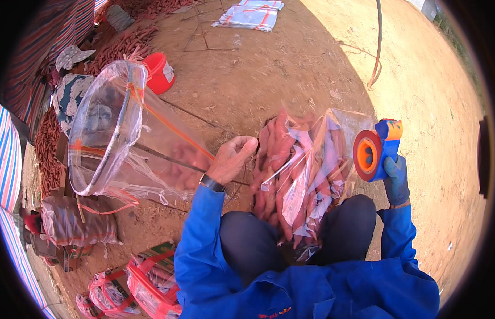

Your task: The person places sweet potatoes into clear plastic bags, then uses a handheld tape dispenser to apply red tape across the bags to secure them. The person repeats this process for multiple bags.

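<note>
Between my knees sits a pile of sweet potatoes [273, 139], partly covered by a clear plastic bag [311, 167] with its film folded over the top. My bare left hand [233, 157] hovers at the left edge of the pile, fingers curled and thumb toward it; I see nothing held in it. Off to the right, my right hand [397, 179], in a blue-grey glove, grips a blue and orange packing tape dispenser [377, 149] loaded with a roll of reddish tape. The dispenser is apart from the bag.
To my left stands a hoop-mouthed clear plastic sleeve [107, 131] on a frame. Beyond it are a red bucket [157, 73] and a crouching person [72, 91] near heaped sweet potatoes [123, 50]. Taped packages [153, 279] lie lower left; folded woven sacks [249, 16] lie ahead.
</note>
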Demonstrator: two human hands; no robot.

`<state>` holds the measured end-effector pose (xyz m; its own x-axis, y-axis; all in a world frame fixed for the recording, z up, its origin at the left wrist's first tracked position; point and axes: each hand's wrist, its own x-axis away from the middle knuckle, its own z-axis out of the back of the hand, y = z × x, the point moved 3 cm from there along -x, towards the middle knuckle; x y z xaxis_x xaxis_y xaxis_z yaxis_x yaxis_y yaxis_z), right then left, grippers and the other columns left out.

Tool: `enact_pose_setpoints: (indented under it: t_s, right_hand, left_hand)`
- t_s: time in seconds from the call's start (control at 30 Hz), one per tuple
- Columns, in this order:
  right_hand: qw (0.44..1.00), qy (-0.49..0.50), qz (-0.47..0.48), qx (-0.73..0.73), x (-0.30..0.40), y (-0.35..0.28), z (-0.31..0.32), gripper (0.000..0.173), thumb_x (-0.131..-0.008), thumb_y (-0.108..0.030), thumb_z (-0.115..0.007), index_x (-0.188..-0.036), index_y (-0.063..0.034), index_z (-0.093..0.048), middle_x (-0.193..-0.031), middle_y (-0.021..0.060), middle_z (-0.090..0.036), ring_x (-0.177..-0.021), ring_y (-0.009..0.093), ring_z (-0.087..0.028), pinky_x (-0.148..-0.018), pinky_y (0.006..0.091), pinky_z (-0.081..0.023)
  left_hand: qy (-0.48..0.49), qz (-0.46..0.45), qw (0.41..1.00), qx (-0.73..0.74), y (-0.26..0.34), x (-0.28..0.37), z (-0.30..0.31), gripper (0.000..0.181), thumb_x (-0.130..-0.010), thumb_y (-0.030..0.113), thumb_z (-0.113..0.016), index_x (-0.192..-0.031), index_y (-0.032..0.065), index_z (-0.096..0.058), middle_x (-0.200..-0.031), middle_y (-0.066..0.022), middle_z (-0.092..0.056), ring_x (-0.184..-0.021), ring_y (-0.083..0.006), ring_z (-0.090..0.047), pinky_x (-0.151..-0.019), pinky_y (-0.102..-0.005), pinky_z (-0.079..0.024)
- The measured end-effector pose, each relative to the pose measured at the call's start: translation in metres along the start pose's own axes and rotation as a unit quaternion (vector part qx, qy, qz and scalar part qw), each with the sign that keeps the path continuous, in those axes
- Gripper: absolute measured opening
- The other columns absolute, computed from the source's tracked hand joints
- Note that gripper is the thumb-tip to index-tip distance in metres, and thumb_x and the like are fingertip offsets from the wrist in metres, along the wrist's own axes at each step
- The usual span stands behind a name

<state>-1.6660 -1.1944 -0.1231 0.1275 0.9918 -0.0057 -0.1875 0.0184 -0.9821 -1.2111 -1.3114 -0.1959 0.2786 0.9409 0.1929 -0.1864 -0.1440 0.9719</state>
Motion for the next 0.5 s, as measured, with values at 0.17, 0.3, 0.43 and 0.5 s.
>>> enact_pose_setpoints:
  t_s: [0.17, 0.3, 0.43, 0.5]
  right_hand:
    - [0.998, -0.023, 0.021, -0.045, -0.006, 0.007, -0.002, 0.074, -0.101, -0.060, -0.070, -0.138, 0.0044, -0.068, -0.124, 0.0109, -0.076, -0.109, 0.019, -0.073, -0.099, 0.0346, -0.058]
    - [0.989, -0.041, 0.018, -0.138, -0.031, 0.015, -0.026, 0.072, -0.106, -0.055, -0.067, -0.145, 0.0059, -0.062, -0.135, 0.0117, -0.072, -0.120, 0.019, -0.070, -0.110, 0.0355, -0.053]
    - [0.988, -0.048, -0.020, -0.146, -0.057, 0.031, -0.040, 0.068, -0.107, -0.052, -0.067, -0.143, 0.0059, -0.063, -0.133, 0.0104, -0.073, -0.119, 0.017, -0.070, -0.109, 0.0340, -0.053]
    - [0.986, -0.052, -0.027, -0.157, -0.060, 0.038, -0.046, 0.067, -0.107, -0.052, -0.067, -0.142, 0.0060, -0.064, -0.131, 0.0104, -0.074, -0.116, 0.016, -0.070, -0.107, 0.0335, -0.054]
  left_hand:
    - [-0.060, 0.115, 0.992, -0.001, -0.055, 0.100, 0.019, 0.063, -0.097, 0.053, -0.081, -0.125, -0.0022, -0.073, -0.118, -0.0089, -0.075, -0.111, -0.0174, -0.067, -0.099, -0.0351, -0.053]
    - [-0.012, 0.143, 0.987, 0.072, -0.099, 0.124, 0.016, 0.034, -0.096, 0.030, -0.087, -0.107, -0.0001, -0.078, -0.103, -0.0054, -0.077, -0.096, -0.0128, -0.067, -0.089, -0.0311, -0.054]
    - [0.025, 0.162, 0.975, 0.149, -0.122, 0.135, 0.014, 0.017, -0.097, 0.018, -0.086, -0.097, 0.0033, -0.077, -0.092, -0.0039, -0.076, -0.079, -0.0098, -0.069, -0.072, -0.0261, -0.055]
    - [0.037, 0.182, 0.966, 0.180, -0.131, 0.148, 0.008, 0.017, -0.098, 0.017, -0.085, -0.103, 0.0036, -0.075, -0.093, -0.0047, -0.077, -0.079, -0.0108, -0.071, -0.071, -0.0263, -0.056]
